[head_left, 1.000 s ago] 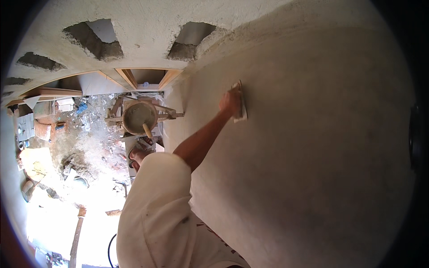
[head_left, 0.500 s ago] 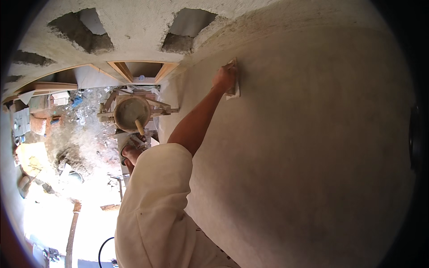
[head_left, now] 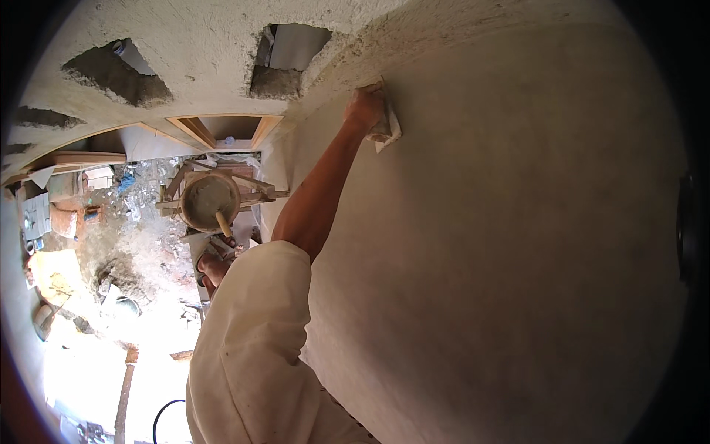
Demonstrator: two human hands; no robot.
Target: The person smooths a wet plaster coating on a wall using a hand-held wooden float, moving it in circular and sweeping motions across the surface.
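Note:
My left hand (head_left: 364, 108) is closed around a flat, pale plastering float (head_left: 392, 132), pressed to or close against the smooth grey plastered wall (head_left: 503, 222) on the right. The arm stretches up from a white sleeve (head_left: 251, 318), and the hand is near the corner where this wall meets the rougher one. How the fingers wrap the grip is partly hidden. My right hand is out of sight.
A round basin of grey mix (head_left: 210, 201) with a wooden-handled tool (head_left: 224, 224) in it sits on a wooden stand (head_left: 255, 194). A foot (head_left: 212, 268) rests below it. The rough wall (head_left: 203, 59) has broken holes. Rubble and debris (head_left: 140, 222) cover the ground, left.
My left hand has moved up and slightly left with the float, closer to the wall corner. The float is now turned at a different slant. The whole view has shifted a little.

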